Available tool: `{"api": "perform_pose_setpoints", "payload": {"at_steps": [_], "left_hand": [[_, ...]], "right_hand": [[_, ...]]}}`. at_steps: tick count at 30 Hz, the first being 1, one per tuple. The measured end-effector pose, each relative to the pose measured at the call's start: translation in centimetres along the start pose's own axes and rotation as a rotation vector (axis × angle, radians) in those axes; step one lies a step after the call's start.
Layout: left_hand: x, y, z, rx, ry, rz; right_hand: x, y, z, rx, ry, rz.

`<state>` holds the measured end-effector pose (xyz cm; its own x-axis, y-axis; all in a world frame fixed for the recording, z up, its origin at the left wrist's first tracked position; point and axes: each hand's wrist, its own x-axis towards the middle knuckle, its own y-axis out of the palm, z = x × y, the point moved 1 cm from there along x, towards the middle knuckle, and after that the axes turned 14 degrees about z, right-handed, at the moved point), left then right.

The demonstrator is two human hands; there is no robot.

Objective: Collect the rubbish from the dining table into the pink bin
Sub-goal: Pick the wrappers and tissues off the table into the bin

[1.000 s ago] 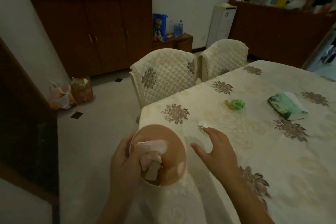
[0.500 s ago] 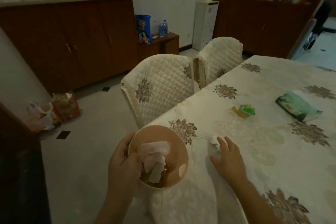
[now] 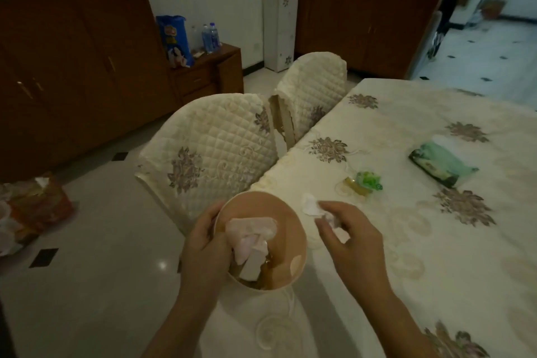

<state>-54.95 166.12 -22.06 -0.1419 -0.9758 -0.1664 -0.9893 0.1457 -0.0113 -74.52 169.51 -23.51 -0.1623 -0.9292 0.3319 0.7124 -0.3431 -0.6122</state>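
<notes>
My left hand (image 3: 205, 244) grips the rim of the round pink bin (image 3: 286, 212), held at the table's corner; crumpled tissue and paper scraps (image 3: 250, 238) lie inside it. My right hand (image 3: 345, 238) is just right of the bin, its fingers pinched on a small crumpled white tissue (image 3: 311, 205) lifted off the cloth. Farther along the dining table (image 3: 406, 241) lies a green and yellow wrapper (image 3: 364, 182).
A green tissue pack (image 3: 440, 164) rests on the table at the right. Two quilted chairs (image 3: 215, 151) stand against the table's left side. Bags sit on the floor (image 3: 32, 209) at the far left. Wooden cabinets line the walls.
My right hand has closed on the white tissue and drawn it back from the cloth toward the bin. The view has swung a little to the right.
</notes>
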Motion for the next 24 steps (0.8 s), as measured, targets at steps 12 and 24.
{"api": "perform_pose_setpoints", "payload": {"at_steps": [12,24], "left_hand": [[5.7,-1.4,-0.5,-0.048,-0.029,0.286],[12.2,-1.7,-2.2,-0.086,-0.041,0.415]], "right_hand": [[2.9,6.0,5.4,-0.099,0.075,0.421],[4.1,1.8,-2.5,-0.338,0.541,-0.180]]}}
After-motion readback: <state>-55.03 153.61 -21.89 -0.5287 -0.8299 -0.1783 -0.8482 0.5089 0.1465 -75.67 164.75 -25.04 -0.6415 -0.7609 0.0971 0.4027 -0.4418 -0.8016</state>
